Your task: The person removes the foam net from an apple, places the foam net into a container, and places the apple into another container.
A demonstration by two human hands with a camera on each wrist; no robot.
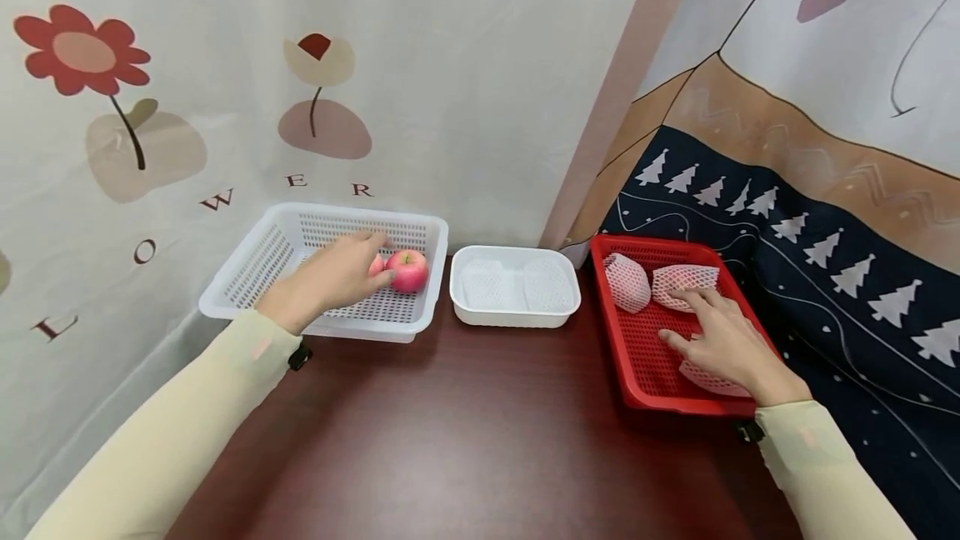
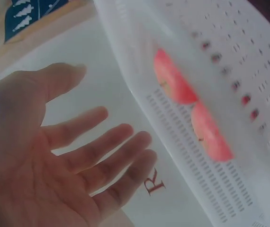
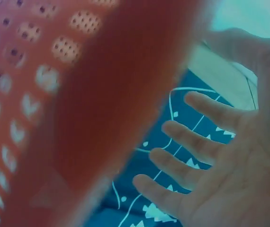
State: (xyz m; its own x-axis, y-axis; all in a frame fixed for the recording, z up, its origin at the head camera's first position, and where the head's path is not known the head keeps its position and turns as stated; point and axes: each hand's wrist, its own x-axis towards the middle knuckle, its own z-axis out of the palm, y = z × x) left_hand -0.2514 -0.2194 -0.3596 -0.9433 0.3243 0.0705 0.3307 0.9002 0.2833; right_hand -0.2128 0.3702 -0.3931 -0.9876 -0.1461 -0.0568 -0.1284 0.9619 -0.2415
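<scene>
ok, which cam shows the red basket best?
Head: it takes in most of the red basket, rim and perforated floor, with netted items inside, though the right hand covers some of it. Right wrist gets only a blurred, cropped stretch of its perforated side. Left wrist doesn't show it.

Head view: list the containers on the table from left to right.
White perforated basket → small white tray → red perforated basket.
</scene>
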